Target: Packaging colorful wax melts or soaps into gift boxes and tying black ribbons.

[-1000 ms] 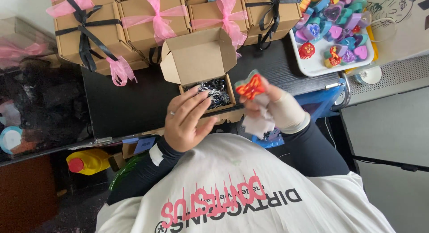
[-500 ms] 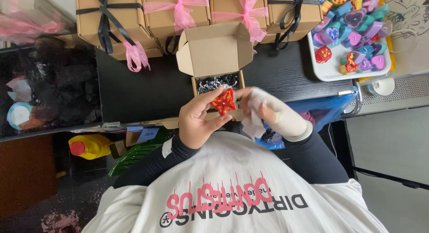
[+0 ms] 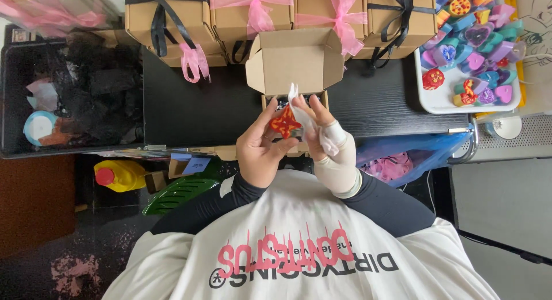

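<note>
left hand [image 3: 261,147] grip grasping red star piece [image 3: 285,123]; right hand [image 3: 325,133] clutching white tissue [image 3: 307,119]; black tabletop [image 3: 201,107].

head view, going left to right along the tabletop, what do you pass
black bin of dark clutter → bare black tabletop → left hand → red star-shaped piece → right hand with white tissue → white tray of coloured moulded shapes
</note>
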